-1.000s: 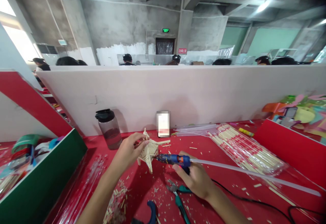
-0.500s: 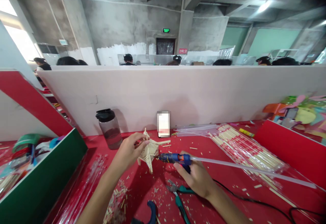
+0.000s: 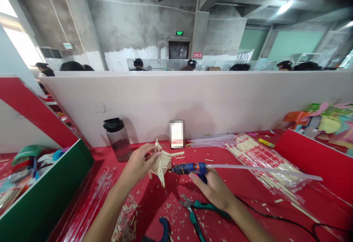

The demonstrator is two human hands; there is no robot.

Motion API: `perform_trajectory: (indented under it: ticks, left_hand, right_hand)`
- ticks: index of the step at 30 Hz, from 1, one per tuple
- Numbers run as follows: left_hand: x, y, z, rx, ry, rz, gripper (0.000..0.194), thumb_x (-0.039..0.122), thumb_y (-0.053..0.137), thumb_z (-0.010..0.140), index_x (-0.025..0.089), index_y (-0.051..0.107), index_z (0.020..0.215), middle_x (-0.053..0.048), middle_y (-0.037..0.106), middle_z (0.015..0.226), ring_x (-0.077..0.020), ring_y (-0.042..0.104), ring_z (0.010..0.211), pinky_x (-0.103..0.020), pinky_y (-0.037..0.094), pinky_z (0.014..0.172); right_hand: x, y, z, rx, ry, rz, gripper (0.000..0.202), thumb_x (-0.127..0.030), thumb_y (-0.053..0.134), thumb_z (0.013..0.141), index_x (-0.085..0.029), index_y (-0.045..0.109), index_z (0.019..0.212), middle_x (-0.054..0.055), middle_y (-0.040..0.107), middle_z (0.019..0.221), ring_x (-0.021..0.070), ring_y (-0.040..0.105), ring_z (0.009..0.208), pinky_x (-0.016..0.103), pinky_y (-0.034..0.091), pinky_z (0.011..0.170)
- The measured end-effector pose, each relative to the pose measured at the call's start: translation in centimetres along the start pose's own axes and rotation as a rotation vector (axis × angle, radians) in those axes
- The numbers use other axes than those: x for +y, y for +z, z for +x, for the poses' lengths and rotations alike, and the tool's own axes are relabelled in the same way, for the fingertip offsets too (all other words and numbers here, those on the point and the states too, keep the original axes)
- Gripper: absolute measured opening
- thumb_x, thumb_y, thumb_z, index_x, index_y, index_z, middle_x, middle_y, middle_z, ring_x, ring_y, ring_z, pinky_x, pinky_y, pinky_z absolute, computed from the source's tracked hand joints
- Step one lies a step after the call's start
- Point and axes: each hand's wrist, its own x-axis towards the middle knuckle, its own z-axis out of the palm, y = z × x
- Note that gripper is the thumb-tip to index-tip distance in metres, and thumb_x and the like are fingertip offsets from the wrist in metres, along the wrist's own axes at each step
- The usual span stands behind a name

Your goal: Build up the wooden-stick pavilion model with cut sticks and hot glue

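Just left of the middle, my left hand (image 3: 145,157) pinches a small model built of pale wooden sticks (image 3: 162,164), its pointed, roof-like top tilted toward me. A blue hot glue gun (image 3: 189,168) is in the grip of my right hand (image 3: 215,188). Its dark nozzle points left, at the model's right side; I cannot tell whether the two touch. From the back of the gun a long clear glue stick (image 3: 264,169) runs out to the right. Green-handled pliers (image 3: 194,212) lie spread on the red table below my right hand.
A dark water bottle (image 3: 118,139) and a phone (image 3: 177,134) stand against the white partition (image 3: 143,102). Bagged wooden sticks (image 3: 264,157) lie at right, clear glue sticks (image 3: 91,205) at left. Scraps litter the red table (image 3: 154,212). A black cord (image 3: 270,214) crosses the right side.
The glue gun's nozzle has shifted slightly, and the tail of the glue stick has swung up and to the left. My left hand holds the model in the same spot.
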Motion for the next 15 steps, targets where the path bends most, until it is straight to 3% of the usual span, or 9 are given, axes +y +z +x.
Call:
perform_trajectory:
  ticks: [3, 5, 8, 10, 12, 15]
  left_hand:
    - [0.1, 0.0, 0.0, -0.001, 0.000, -0.001, 0.026, 0.041, 0.057, 0.093, 0.021, 0.072, 0.100, -0.006, 0.075, 0.103, -0.0199, 0.069, 0.090, -0.026, 0.051, 0.079]
    - [0.1, -0.1, 0.0, -0.004, -0.003, -0.001, 0.026, 0.042, 0.057, 0.093, 0.021, 0.072, 0.100, -0.006, 0.075, 0.103, -0.0197, 0.069, 0.089, -0.026, 0.051, 0.077]
    - [0.3, -0.1, 0.0, -0.019, -0.016, -0.007, 0.026, 0.042, 0.057, 0.093, 0.021, 0.071, 0.100, -0.006, 0.075, 0.101, -0.0192, 0.069, 0.087, -0.026, 0.051, 0.076]
    - [0.4, -0.1, 0.0, -0.025, -0.020, -0.010, 0.026, 0.042, 0.057, 0.093, 0.021, 0.071, 0.100, -0.006, 0.075, 0.102, -0.0190, 0.069, 0.087, -0.026, 0.051, 0.075]
    - [0.3, -0.1, 0.0, -0.024, -0.013, -0.011, 0.027, 0.042, 0.056, 0.093, 0.021, 0.071, 0.100, -0.006, 0.075, 0.103, -0.0191, 0.069, 0.088, -0.026, 0.052, 0.075]
    - [0.2, -0.2, 0.0, -0.010, 0.002, -0.006, 0.028, 0.043, 0.056, 0.093, 0.021, 0.071, 0.102, -0.007, 0.076, 0.102, -0.0195, 0.070, 0.088, -0.026, 0.053, 0.074]
  right_hand:
    - [0.3, 0.5, -0.1, -0.008, 0.007, 0.092, 0.040, -0.054, 0.052, 0.096, -0.019, 0.071, 0.095, 0.006, 0.073, 0.090, 0.0235, 0.067, 0.087, 0.032, 0.049, 0.082]
    - [0.7, 0.7, -0.1, -0.009, 0.063, 0.172, 0.044, -0.060, 0.052, 0.094, -0.018, 0.065, 0.084, 0.002, 0.066, 0.072, 0.0181, 0.063, 0.068, 0.028, 0.049, 0.066]
    - [1.6, 0.3, 0.0, -0.034, 0.211, 0.308, 0.053, -0.070, 0.051, 0.090, -0.019, 0.055, 0.075, -0.006, 0.046, 0.053, 0.0097, 0.044, 0.041, 0.023, 0.035, 0.043]
    - [2.1, -0.5, 0.0, -0.072, 0.267, 0.404, 0.055, -0.073, 0.051, 0.088, -0.019, 0.054, 0.078, -0.008, 0.043, 0.054, 0.0072, 0.038, 0.037, 0.021, 0.030, 0.039]
    - [2.4, -1.6, 0.0, -0.130, 0.276, 0.487, 0.052, -0.070, 0.057, 0.085, -0.018, 0.054, 0.083, -0.007, 0.047, 0.059, 0.0062, 0.038, 0.038, 0.021, 0.030, 0.039]
    - [2.4, -3.5, -0.2, -0.181, 0.274, 0.532, 0.042, -0.053, 0.072, 0.079, -0.019, 0.051, 0.091, -0.007, 0.051, 0.064, 0.0051, 0.039, 0.040, 0.020, 0.031, 0.042]
